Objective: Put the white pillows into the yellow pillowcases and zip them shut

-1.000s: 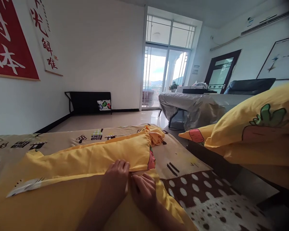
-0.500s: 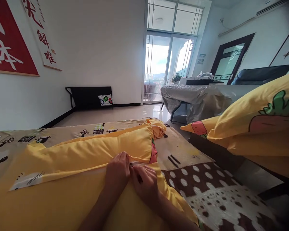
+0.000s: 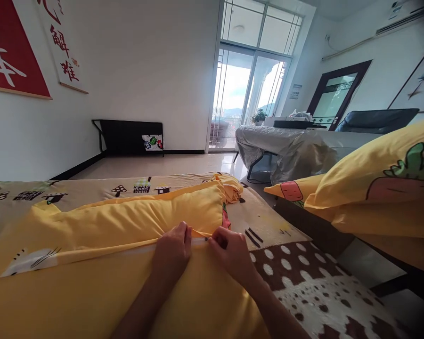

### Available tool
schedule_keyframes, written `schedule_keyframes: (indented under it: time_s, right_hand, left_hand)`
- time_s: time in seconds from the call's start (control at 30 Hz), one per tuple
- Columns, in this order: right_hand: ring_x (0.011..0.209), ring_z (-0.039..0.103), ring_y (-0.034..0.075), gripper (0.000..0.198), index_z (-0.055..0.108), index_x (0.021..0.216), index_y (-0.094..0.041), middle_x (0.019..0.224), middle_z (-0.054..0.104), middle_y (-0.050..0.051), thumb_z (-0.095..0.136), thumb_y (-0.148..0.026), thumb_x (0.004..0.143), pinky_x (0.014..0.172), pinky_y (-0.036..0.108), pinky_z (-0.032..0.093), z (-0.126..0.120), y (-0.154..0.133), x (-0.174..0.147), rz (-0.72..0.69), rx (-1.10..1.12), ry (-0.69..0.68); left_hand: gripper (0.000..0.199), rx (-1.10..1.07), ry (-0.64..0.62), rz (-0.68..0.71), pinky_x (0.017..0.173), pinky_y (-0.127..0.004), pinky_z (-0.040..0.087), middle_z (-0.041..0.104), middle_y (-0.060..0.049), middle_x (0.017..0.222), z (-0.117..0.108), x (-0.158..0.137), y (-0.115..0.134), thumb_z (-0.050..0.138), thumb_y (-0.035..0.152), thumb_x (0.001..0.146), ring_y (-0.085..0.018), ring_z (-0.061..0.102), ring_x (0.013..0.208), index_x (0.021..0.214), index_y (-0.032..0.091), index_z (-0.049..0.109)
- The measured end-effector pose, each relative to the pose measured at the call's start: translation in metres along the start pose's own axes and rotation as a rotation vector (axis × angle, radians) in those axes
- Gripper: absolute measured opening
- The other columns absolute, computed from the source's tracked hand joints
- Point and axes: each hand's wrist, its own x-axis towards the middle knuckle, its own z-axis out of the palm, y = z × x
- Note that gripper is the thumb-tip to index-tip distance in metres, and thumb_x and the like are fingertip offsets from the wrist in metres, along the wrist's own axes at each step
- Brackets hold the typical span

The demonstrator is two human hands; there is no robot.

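A large yellow cushion cover (image 3: 102, 292) lies across the bed in front of me, plump at its far side. Along its folded edge runs a pale zipper strip (image 3: 198, 241). My left hand (image 3: 173, 252) pinches the fabric edge beside that strip. A small dark zipper pull (image 3: 207, 238) shows at the tips of my right hand (image 3: 233, 254), whose thumb and finger are pressed together on it. The fingertips partly hide the pull. Part of a pink printed figure (image 3: 225, 217) is visible at the cover's right end.
A patterned blanket (image 3: 282, 273) covers the bed. More yellow pillows (image 3: 385, 174) with carrot prints are at the right, and bunched yellow cloth (image 3: 233, 187) lies behind the cover. Beyond stand a plastic-draped table (image 3: 286, 146) and a black folded frame (image 3: 127, 139) by the wall.
My right hand has slid rightward along the edge with the zipper pull, away from my left hand. The left hand stays on the fabric. The view has shifted slightly.
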Motion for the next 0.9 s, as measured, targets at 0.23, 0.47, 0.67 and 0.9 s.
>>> schedule_keyframes:
  time_s: [0.23, 0.47, 0.67, 0.9]
  right_hand:
    - [0.048, 0.041, 0.007, 0.021, 0.050, 0.050, -0.015, 0.046, 0.049, -0.005, 0.054, -0.014, 0.071, 0.048, 0.019, 0.026, -0.008, 0.003, 0.004, 0.030, -0.065, -0.219]
    - [0.048, 0.048, 0.008, 0.022, 0.054, 0.054, -0.017, 0.049, 0.056, -0.004, 0.057, -0.018, 0.076, 0.048, 0.020, 0.027, -0.003, 0.007, -0.004, -0.034, -0.163, -0.144]
    - [0.045, 0.054, 0.010, 0.022, 0.057, 0.062, -0.019, 0.051, 0.061, -0.001, 0.052, -0.021, 0.084, 0.048, 0.022, 0.026, 0.010, 0.005, -0.018, -0.153, -0.329, 0.003]
    - [0.043, 0.053, 0.010, 0.024, 0.054, 0.057, -0.019, 0.049, 0.059, -0.002, 0.056, -0.022, 0.081, 0.047, 0.024, 0.026, 0.004, 0.003, -0.017, -0.110, -0.388, 0.033]
  left_hand:
    - [0.029, 0.061, -0.046, 0.063, 0.058, -0.028, 0.029, 0.059, -0.003, 0.070, -0.003, 0.001, -0.001, 0.028, 0.026, 0.096, -0.018, 0.059, 0.067, 0.074, 0.020, 0.046]
    - [0.023, 0.124, -0.127, 0.224, 0.060, -0.030, 0.030, 0.061, -0.003, 0.072, -0.013, -0.001, 0.002, 0.050, 0.038, 0.088, -0.020, 0.058, 0.071, 0.076, 0.020, 0.052]
    - [0.041, 0.204, -0.090, 0.249, 0.059, -0.032, 0.025, 0.062, -0.003, 0.067, -0.005, -0.002, 0.005, 0.035, 0.040, 0.095, -0.021, 0.058, 0.067, 0.066, 0.020, 0.056]
    - [0.048, 0.175, -0.075, 0.221, 0.057, -0.031, 0.023, 0.063, -0.003, 0.064, -0.006, -0.005, 0.008, 0.031, 0.042, 0.097, -0.020, 0.056, 0.062, 0.064, 0.021, 0.059]
